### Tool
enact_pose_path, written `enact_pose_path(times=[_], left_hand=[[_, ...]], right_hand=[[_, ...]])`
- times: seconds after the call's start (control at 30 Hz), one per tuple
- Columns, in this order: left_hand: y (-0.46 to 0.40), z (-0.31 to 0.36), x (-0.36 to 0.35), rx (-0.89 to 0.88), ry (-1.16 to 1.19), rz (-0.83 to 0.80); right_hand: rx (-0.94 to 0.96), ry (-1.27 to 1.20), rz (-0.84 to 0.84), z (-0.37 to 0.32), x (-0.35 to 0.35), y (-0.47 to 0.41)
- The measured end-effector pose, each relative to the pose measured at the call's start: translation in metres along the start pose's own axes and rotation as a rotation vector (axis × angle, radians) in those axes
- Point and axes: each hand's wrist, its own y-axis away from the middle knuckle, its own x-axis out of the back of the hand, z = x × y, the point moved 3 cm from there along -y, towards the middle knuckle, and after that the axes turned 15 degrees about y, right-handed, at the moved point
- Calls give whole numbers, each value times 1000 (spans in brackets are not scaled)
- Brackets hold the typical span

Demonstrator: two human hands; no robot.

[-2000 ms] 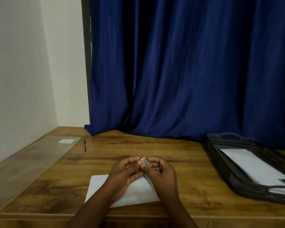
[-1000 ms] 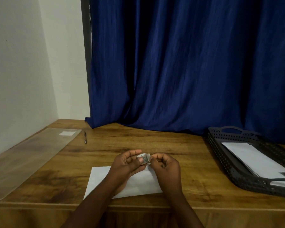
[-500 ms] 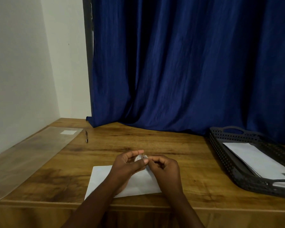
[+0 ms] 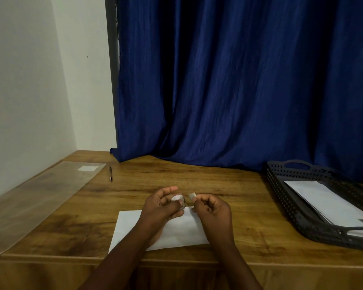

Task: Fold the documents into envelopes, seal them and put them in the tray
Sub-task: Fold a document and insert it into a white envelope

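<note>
A person's left hand (image 4: 162, 206) grips a small roll of clear tape (image 4: 179, 201) while the right hand (image 4: 213, 210) pinches its pulled end above a white envelope (image 4: 182, 231) lying lengthwise left to right at the wooden table's (image 4: 228, 185) near edge. More envelopes (image 4: 323, 200), markings unreadable, lie in the black tray (image 4: 281, 189) at right.

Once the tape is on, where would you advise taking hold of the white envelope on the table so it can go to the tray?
Probably by its right short edge, coming in from the right. The envelope lies flat on the table, so fingers must slide under an edge. That edge is bare and faces the tray, while the left hand, holding the tape roll, and its forearm cover the middle.
</note>
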Motion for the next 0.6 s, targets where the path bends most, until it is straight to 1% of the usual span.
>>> enact_pose_path(times=[0.17, 0.27, 0.4, 0.47, 0.53, 0.6], left_hand=[[-1, 0, -1, -37, 5, 17], [1, 7, -2, -129, -38, 38], [8, 31, 8, -271, -158, 101], [11, 50, 23, -339, -285, 141], [12, 69, 48, -394, -473, 198], [14, 86, 77, -423, -652, 290]], right_hand=[[-44, -81, 54, 1, 3, -1], [-55, -76, 55, 0, 3, 0], [-79, -70, 46, 1, 2, 0], [-79, -63, 44, 0, 2, 0], [-63, -53, 42, -1, 3, 1], [-54, -44, 39, -2, 2, 1]])
